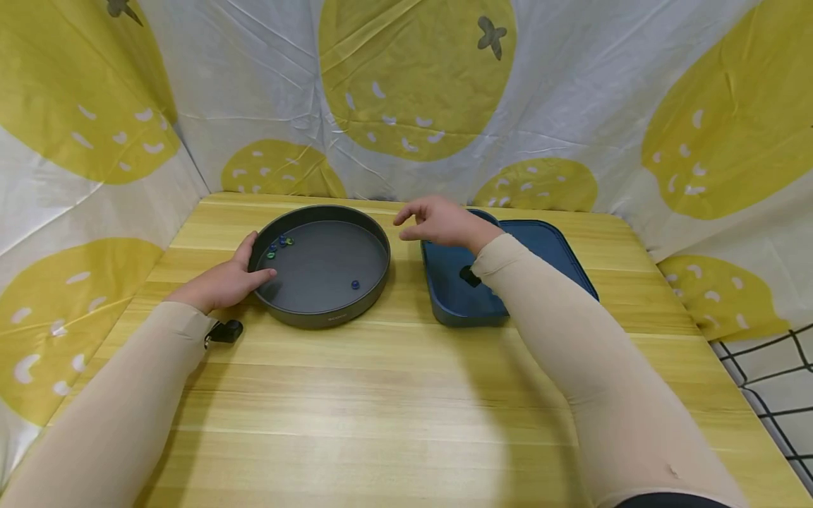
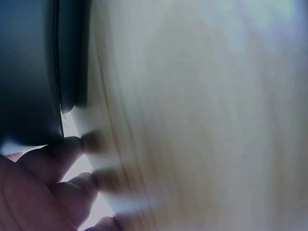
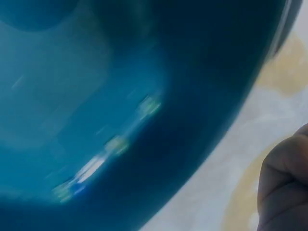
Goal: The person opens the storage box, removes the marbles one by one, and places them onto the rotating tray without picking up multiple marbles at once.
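Note:
A round dark grey pan (image 1: 311, 271) stands on the table at left in the head view. My left hand (image 1: 229, 281) grips its left rim, thumb over the inner side and fingers outside; the left wrist view shows curled fingers (image 2: 72, 192) beside the pan's dark wall (image 2: 29, 72). Several small blue and green marbles (image 1: 272, 248) lie inside by the left wall, and a single blue marble (image 1: 355, 285) sits at lower right. Between the pan and a blue rectangular container (image 1: 454, 282), my right hand (image 1: 441, 224) hovers with thumb and fingers apart, nothing visible between them.
A blue lid-like panel (image 1: 546, 243) lies at the container's right, partly behind my right forearm. Blurred greenish marbles (image 3: 115, 144) line a blue-looking inner wall in the right wrist view. A patterned cloth (image 1: 413, 85) hangs behind the table; a black wire grid (image 1: 775, 395) stands at right.

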